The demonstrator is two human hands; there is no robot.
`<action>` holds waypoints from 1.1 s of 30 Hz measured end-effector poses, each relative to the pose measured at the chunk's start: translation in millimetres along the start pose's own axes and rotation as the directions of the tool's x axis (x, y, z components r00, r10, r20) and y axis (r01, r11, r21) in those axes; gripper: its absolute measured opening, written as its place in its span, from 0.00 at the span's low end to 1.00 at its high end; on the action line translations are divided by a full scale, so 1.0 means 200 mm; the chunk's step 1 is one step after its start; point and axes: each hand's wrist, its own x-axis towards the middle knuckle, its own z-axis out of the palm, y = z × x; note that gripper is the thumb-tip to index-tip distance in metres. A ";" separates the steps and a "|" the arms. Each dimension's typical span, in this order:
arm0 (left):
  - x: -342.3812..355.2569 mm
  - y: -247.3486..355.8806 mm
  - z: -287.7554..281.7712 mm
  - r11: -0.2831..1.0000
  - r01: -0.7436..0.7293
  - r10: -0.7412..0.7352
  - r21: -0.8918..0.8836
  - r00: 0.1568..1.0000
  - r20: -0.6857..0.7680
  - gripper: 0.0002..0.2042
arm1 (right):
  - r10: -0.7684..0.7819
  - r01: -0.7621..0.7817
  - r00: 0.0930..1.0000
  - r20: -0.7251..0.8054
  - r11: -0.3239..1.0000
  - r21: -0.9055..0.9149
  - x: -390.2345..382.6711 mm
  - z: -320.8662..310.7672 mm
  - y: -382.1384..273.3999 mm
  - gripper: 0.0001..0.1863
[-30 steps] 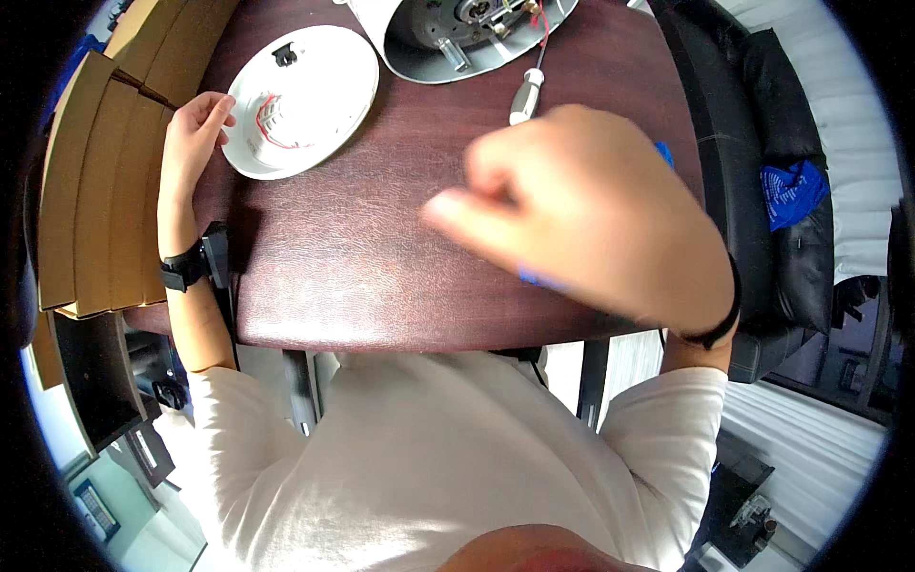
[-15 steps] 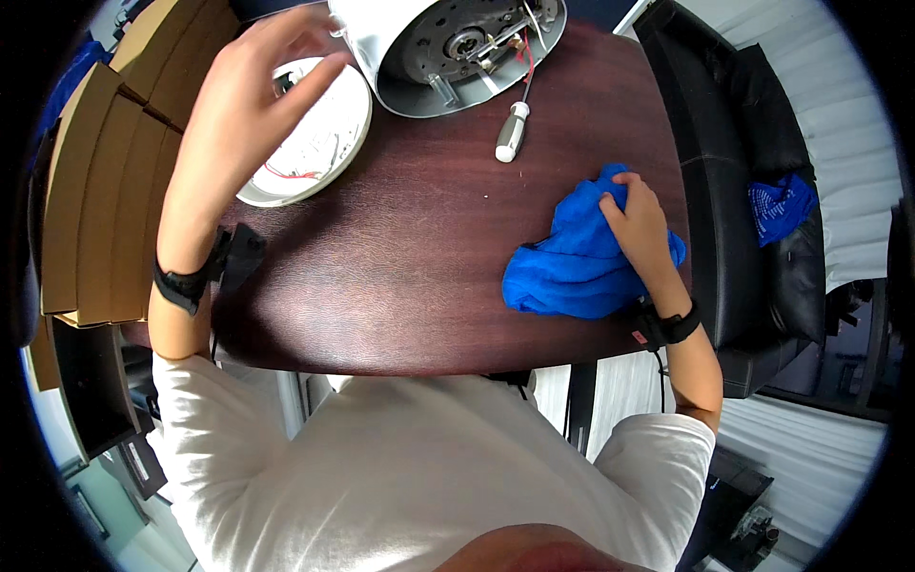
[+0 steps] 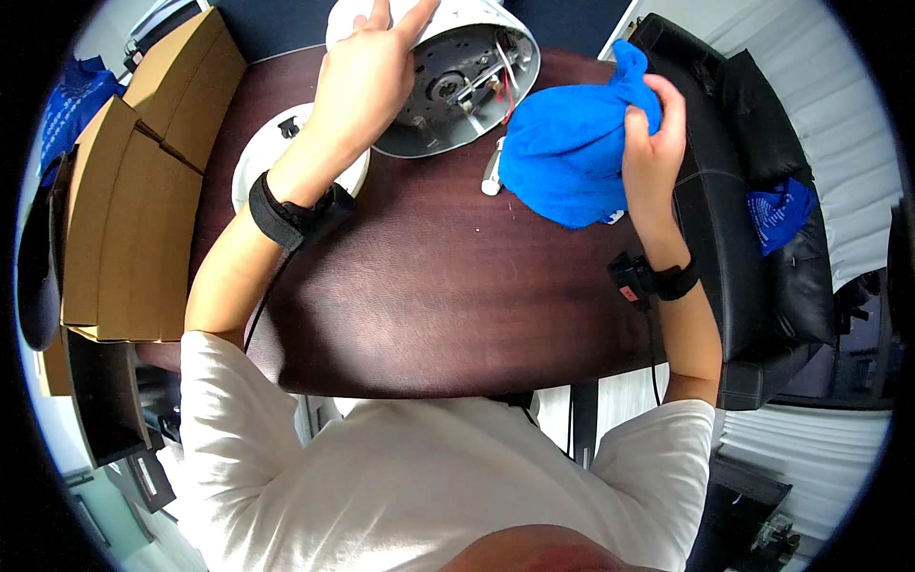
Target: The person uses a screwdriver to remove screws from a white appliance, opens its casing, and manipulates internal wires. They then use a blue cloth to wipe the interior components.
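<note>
My left hand [image 3: 367, 81] lies on the upper side of a white rounded appliance housing [image 3: 467, 13], fingers stretched out and apart. The housing tilts with its open end toward me, showing a grey metal inside with a round hub, wires and a bracket. My right hand [image 3: 656, 148] is closed on a blue cloth [image 3: 567, 143], pinching its bunched upper corner while the rest hangs down beside the housing. A screwdriver [image 3: 492, 176] with a grey and white handle is partly hidden behind the cloth. Under my left forearm lies a white round cover [image 3: 250, 157], partly hidden.
A dark brown table [image 3: 448, 296] bears these things. Cardboard boxes [image 3: 133, 229] stand along its left side. To the right is a black leather sofa [image 3: 724, 191] with a blue packet [image 3: 782, 214] on it. Cabled black bands circle both my wrists.
My left hand has moved right, from above the round cover onto the housing. My right hand has lifted the blue cloth off the near right tabletop and carried it forward toward the housing.
</note>
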 end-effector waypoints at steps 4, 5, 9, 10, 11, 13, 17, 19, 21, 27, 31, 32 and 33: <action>0.06 -0.05 -0.01 0.998 -0.055 0.057 0.040 0.998 -0.041 0.28 | 0.059 -0.060 0.998 0.018 0.997 0.055 -0.07 -0.02 0.05 0.17; 0.08 -0.05 -0.02 0.997 -0.067 0.069 0.037 0.997 -0.036 0.28 | 0.052 -0.053 0.999 0.016 0.997 0.053 -0.09 -0.04 0.06 0.17; 0.17 0.00 -0.09 0.991 -0.118 0.117 0.065 0.993 0.021 0.23 | -0.152 0.154 0.986 0.073 0.988 -0.022 -0.11 -0.07 0.01 0.15; 0.19 0.03 -0.11 0.988 -0.058 0.044 0.140 0.994 0.105 0.21 | -0.177 0.185 0.978 0.113 0.980 -0.067 -0.11 -0.07 -0.01 0.15; 0.20 0.02 -0.11 0.990 -0.103 0.095 0.094 0.991 0.091 0.21 | -0.162 0.182 0.970 0.182 0.978 -0.103 -0.10 -0.06 -0.04 0.16; 0.24 -0.01 -0.10 0.981 -0.193 0.193 0.006 0.980 0.055 0.21 | -0.189 0.238 0.930 0.315 0.963 -0.124 -0.11 -0.01 -0.05 0.15; 0.31 0.10 -0.21 0.994 -0.087 0.097 -0.072 0.983 0.155 0.14 | -0.144 0.288 0.870 0.471 0.924 -0.250 -0.17 0.11 0.04 0.17; 0.33 0.14 -0.25 0.995 -0.091 0.100 -0.051 0.968 0.229 0.14 | -0.158 0.353 0.854 0.497 0.877 -0.328 -0.17 0.15 0.07 0.18; 0.32 0.14 -0.28 0.991 -0.112 0.126 -0.072 0.963 0.237 0.15 | -0.148 0.397 0.839 0.523 0.824 -0.404 -0.15 0.17 0.05 0.19; 0.26 0.16 -0.30 0.969 -0.224 0.192 0.102 0.947 0.257 0.18 | -0.054 0.334 0.823 0.566 0.852 -0.404 -0.17 0.20 0.09 0.18; 0.25 0.11 -0.28 0.962 -0.274 0.270 0.012 0.951 0.149 0.20 | -0.085 0.340 0.832 0.548 0.858 -0.384 -0.18 0.20 0.10 0.16; 0.26 0.13 -0.29 0.958 -0.251 0.276 -0.139 0.939 0.205 0.23 | -0.095 0.346 0.835 0.542 0.856 -0.384 -0.18 0.20 0.10 0.16; 0.26 0.12 -0.27 0.932 -0.279 0.325 -0.233 0.926 0.191 0.24 | -0.075 0.333 0.846 0.529 0.848 -0.412 -0.18 0.20 0.10 0.16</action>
